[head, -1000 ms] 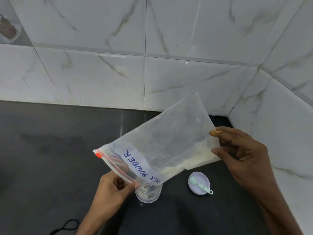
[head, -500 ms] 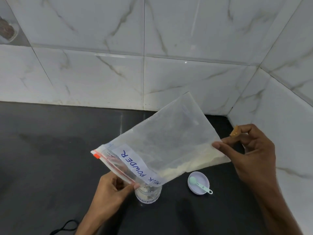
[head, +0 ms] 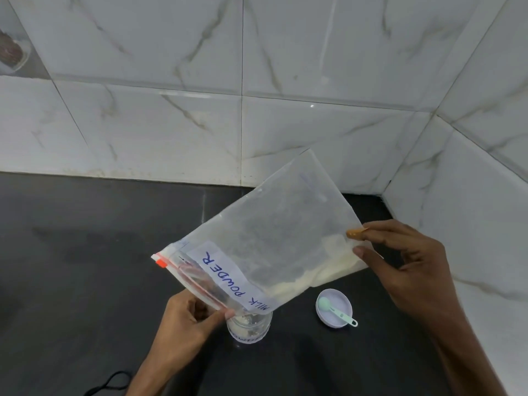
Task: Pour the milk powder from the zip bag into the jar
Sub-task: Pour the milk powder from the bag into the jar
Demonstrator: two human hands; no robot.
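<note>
A clear zip bag [head: 265, 232] labelled "MILK POWDER" hangs tilted over the black counter, its red zip edge at the lower left. Pale powder lies along its lower right side. My left hand [head: 185, 324] pinches the zip edge right above the mouth of a small clear jar [head: 249, 327], which stands upright and holds some powder. My right hand [head: 400, 267] pinches the bag's raised bottom corner between thumb and forefinger.
A lilac lid [head: 334, 308] lies upside down right of the jar with a small mint spoon [head: 337, 310] on it. White marble-tiled walls [head: 257, 124] close off the back and right. A black cord [head: 108, 384] lies at the front left edge.
My right hand shifted its pinch on the bag's bottom corner. The bag stays tilted over the jar and my left hand has held its place.
</note>
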